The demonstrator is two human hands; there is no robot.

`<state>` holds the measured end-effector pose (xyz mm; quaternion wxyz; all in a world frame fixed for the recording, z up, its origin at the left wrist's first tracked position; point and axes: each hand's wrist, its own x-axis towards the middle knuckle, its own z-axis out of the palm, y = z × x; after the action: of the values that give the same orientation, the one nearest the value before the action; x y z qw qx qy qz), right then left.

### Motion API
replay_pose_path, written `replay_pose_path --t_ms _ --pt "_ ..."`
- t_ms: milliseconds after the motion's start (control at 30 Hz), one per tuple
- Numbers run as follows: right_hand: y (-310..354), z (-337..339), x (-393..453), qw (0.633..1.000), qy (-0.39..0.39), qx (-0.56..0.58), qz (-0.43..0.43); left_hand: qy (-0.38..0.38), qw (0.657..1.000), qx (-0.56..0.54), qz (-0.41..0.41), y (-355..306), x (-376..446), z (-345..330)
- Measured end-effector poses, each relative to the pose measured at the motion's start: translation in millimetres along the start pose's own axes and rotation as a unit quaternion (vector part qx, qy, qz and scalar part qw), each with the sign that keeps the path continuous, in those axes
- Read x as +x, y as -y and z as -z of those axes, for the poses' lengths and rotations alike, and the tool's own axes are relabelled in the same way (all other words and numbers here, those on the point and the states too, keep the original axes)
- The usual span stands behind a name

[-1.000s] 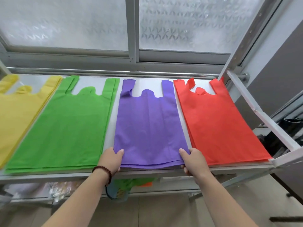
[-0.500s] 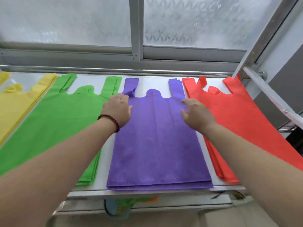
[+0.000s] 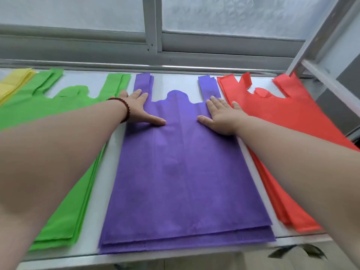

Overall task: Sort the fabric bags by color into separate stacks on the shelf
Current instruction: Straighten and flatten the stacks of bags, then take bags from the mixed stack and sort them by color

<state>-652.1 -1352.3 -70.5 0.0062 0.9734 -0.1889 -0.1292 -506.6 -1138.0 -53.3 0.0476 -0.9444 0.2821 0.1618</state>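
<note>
Four stacks of flat fabric bags lie side by side on the white shelf (image 3: 171, 82): yellow (image 3: 13, 82) at the far left, then green (image 3: 58, 117), purple (image 3: 181, 172) in the middle and red (image 3: 288, 117) on the right. My left hand (image 3: 139, 109), with a dark bead bracelet at the wrist, lies flat with straight fingers on the purple stack's upper left part. My right hand (image 3: 222, 115) presses flat on its upper right part, just below the handle. Neither hand grips anything.
A frosted window with a grey frame (image 3: 155, 45) runs behind the shelf. A slanted metal shelf post (image 3: 319, 36) rises at the right. The shelf's metal front edge (image 3: 175, 256) runs across the bottom, with dark things on the floor below at the right.
Both hands slid up from the purple stack's bottom corners to its top part and now lie flat on it. The camera leaned in closer to the shelf.
</note>
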Motion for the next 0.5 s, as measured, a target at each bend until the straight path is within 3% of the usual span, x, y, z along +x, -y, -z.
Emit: replay_pose_path --t_ms 100,167,267,400,500 --pt "2.1 6.3 -12.4 0.999 -0.04 0.036 -0.004 0.006 1.0 -0.018 0.025 -7.7 -5.4 4.9" --pt "-5.1 5.8 -35.4 0.988 -0.115 0.1 0.003 -0.078 0.996 -0.037 0.01 -19.1 -23.4 -2.2" --pt "-32.8 -6.2 -95.8 0.961 -0.222 0.165 0.023 -0.193 0.975 -0.076 -0.083 -39.5 -75.2 -23.1" --pt "-88.0 -28.6 -187.0 0.951 -0.259 0.161 -0.054 -0.166 0.943 -0.222 -0.182 -77.2 -160.1 -42.7" --pt "-134.9 -41.2 -230.1 0.945 -0.233 0.153 -0.17 -0.066 0.899 -0.388 -0.191 -124.4 -215.2 -46.0"
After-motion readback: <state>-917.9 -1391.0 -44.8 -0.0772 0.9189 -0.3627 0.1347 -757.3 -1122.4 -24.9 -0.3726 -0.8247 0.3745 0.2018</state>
